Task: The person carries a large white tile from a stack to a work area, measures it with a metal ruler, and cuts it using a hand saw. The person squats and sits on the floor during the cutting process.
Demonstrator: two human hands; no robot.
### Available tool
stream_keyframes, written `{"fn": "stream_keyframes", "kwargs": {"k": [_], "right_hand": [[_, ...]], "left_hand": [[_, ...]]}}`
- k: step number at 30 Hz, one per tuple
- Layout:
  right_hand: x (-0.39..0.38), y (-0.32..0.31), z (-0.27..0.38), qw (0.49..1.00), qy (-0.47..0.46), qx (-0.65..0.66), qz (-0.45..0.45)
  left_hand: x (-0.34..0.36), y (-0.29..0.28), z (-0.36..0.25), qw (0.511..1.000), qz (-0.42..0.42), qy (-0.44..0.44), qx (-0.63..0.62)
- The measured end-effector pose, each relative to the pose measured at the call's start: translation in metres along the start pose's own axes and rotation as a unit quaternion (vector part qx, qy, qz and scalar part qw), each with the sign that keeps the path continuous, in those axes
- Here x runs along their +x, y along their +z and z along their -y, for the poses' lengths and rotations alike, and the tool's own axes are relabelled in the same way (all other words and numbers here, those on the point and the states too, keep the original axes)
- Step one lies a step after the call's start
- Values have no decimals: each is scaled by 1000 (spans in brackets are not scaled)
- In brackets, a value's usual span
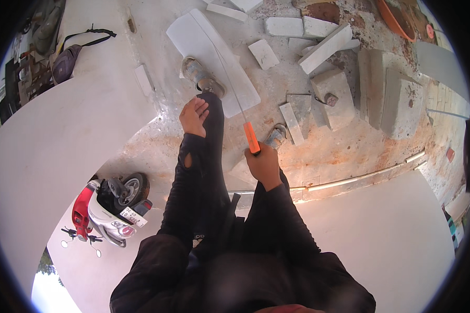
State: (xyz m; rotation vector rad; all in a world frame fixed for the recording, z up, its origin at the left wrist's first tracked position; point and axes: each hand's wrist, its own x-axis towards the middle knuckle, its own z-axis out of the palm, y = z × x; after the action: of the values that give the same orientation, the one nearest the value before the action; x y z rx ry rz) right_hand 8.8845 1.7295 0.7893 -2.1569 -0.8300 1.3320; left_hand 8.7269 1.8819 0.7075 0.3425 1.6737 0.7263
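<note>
My right hand (264, 163) is closed around the orange handle of a handsaw (251, 137). Its thin blade, seen nearly edge-on, runs away over a long white slab (240, 86). A thin dark line continues along the slab toward its far end; whether it is blade or cut I cannot tell. My left shoe (201, 77) stands on the slab. Near my left knee, my left hand (194, 116) hangs with fingers extended and nothing in it. My right shoe (277, 135) is on the floor beyond the right hand.
White offcuts (263, 54) and longer block pieces (326, 48) lie scattered ahead. Larger blocks (402, 104) stand to the right, below an orange basin (397, 21). A pale strip (360, 176) crosses the floor. At left are a scooter (109, 208) and a dark bag (67, 62).
</note>
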Motion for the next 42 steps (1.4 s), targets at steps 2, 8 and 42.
{"fn": "stream_keyframes", "kwargs": {"k": [2, 8, 42], "right_hand": [[-60, -58, -1, 996, 37, 68, -44], [-130, -167, -142, 985, -78, -140, -62], [279, 68, -361, 893, -120, -371, -226]], "left_hand": [[-28, -27, 14, 999, 11, 28, -15], [-115, -72, 1, 998, 3, 55, 38], [223, -69, 286, 977, 105, 45, 179]]}}
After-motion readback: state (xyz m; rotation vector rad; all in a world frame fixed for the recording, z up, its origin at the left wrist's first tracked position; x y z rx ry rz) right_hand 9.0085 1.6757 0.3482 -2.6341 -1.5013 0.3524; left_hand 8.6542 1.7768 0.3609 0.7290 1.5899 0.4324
